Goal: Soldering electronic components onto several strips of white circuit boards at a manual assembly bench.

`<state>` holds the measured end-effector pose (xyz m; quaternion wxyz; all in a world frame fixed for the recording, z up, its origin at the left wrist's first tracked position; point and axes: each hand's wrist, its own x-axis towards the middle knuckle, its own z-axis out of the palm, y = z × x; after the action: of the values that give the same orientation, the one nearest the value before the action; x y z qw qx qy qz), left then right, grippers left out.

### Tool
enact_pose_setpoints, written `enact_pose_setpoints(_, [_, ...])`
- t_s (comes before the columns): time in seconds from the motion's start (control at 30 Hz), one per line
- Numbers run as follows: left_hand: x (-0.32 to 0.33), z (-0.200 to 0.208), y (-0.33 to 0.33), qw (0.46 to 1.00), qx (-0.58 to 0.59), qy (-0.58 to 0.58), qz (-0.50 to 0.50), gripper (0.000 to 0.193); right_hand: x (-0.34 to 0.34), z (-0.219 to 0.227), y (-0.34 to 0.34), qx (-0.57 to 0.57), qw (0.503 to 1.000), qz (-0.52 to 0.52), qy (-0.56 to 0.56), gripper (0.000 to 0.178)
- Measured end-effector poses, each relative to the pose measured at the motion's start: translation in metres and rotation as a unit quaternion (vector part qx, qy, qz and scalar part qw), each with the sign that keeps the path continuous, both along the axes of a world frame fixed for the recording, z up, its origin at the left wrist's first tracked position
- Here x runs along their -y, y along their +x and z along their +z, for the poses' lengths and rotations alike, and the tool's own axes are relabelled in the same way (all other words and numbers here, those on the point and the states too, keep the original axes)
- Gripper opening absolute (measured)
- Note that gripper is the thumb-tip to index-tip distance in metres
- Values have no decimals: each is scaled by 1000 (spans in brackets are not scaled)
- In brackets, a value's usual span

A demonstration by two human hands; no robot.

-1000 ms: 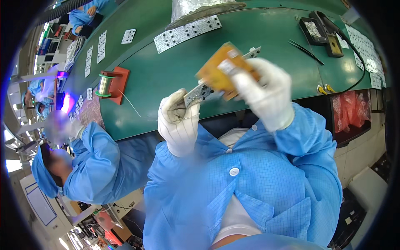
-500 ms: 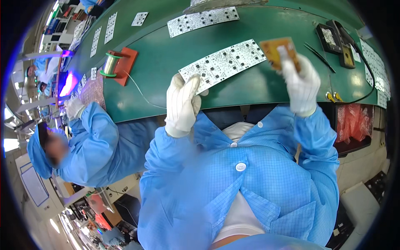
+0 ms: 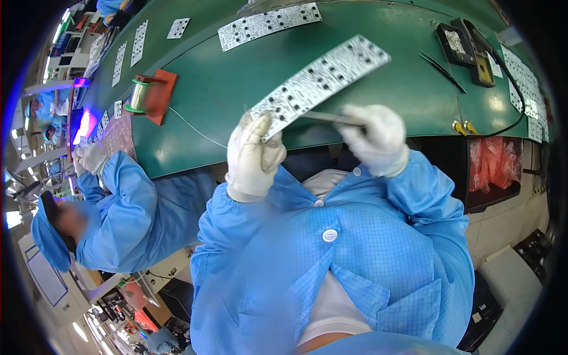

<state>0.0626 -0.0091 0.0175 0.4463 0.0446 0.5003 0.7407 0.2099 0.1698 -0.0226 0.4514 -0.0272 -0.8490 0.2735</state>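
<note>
A long white circuit board (image 3: pixel 331 74) with black square parts is held at its lower left end by my left hand (image 3: pixel 254 152). Its far end slants up to the right above the bench. My gloved right hand (image 3: pixel 377 136), slightly blurred, is closed on a small brown board (image 3: pixel 322 116). That piece now shows only as a thin edge, its left tip beside the circuit board's lower edge; whether they touch I cannot tell. A thin pale wire (image 3: pixel 198 131) runs to near my left hand from a solder wire spool (image 3: pixel 139 96) on a red stand (image 3: pixel 165 89).
Another long circuit board (image 3: pixel 269 26) lies on the green bench (image 3: pixel 378 89). Tweezers (image 3: pixel 442 71) rest at the right, near a black soldering stand (image 3: pixel 473 50) with a cable. A co-worker (image 3: pixel 118 213) sits at the left. Red plastic bags (image 3: pixel 496 163) fill a drawer.
My right hand has moved left and down to the circuit board, turning the brown board from flat-on to edge-on. The circuit board slants more steeply. The whole view has shifted slightly.
</note>
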Motion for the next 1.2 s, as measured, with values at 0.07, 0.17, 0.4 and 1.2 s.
enact_pose_setpoints(0.07, [6,9,-6,999,-42,0,11,26,-19,2,16,85,981,-109,-137,18])
enact_pose_setpoints(0.17, [12,18,-7,998,-63,-2,3,29,-49,13,29,64,905,-212,-362,23])
enact_pose_setpoints(0.4, [4,19,13,998,-62,-17,17,31,-10,28,23,-1,997,81,1,27])
enact_pose_setpoints(1.2, [14,-8,-8,977,-102,186,-25,66,-55,54,34,176,783,188,-566,52])
